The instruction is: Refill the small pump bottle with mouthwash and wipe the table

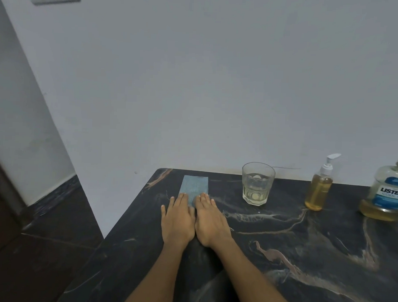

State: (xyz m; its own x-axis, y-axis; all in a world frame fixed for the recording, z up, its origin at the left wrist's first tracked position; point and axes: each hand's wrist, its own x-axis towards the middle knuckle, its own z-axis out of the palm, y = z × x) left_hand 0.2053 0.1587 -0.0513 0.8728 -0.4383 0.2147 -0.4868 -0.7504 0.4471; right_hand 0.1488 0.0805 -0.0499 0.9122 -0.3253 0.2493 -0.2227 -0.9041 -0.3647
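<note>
On the dark marbled counter [302, 256], near its far left corner, lies a folded blue cloth [194, 186]. Left hand [178, 220] and right hand [210, 221] lie side by side, touching, palms down, fingers straight, fingertips pressing the cloth's near edge. Farther right along the wall: glass [257, 183] with pale liquid, small pump bottle [319, 189] holding amber liquid, then mouthwash bottle [389, 196], partly cut off by the frame's edge.
</note>
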